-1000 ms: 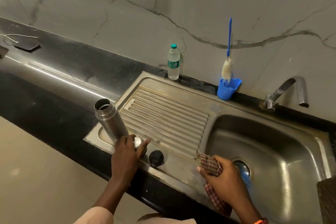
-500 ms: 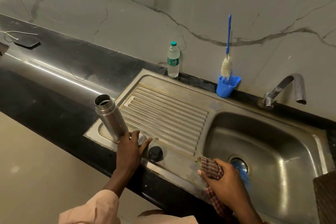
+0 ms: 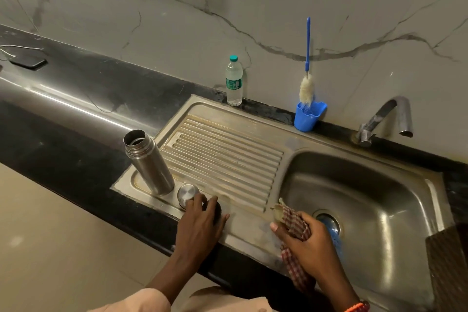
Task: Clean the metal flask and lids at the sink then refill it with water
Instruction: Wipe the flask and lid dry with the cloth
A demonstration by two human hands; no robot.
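The open metal flask [image 3: 149, 162] stands upright at the near left corner of the steel drainboard [image 3: 228, 159]. Right beside its base sits the round metal lid [image 3: 187, 193]. My left hand [image 3: 200, 225] covers the small black lid [image 3: 217, 211] just right of the metal one, fingers curled over it; whether it is gripped is hidden. My right hand [image 3: 307, 238] grips a checked cloth [image 3: 291, 220] at the near rim of the sink basin [image 3: 379, 197], beside the drain.
A small plastic water bottle [image 3: 234, 81] stands at the wall behind the drainboard. A blue cup [image 3: 309, 116] holds a blue-handled bottle brush [image 3: 307, 78]. The tap [image 3: 387, 119] is off. A phone [image 3: 29, 61] lies far left on the black counter.
My left hand left the flask's base and slid right, past the metal lid, onto the black lid. The right hand and cloth stayed put.
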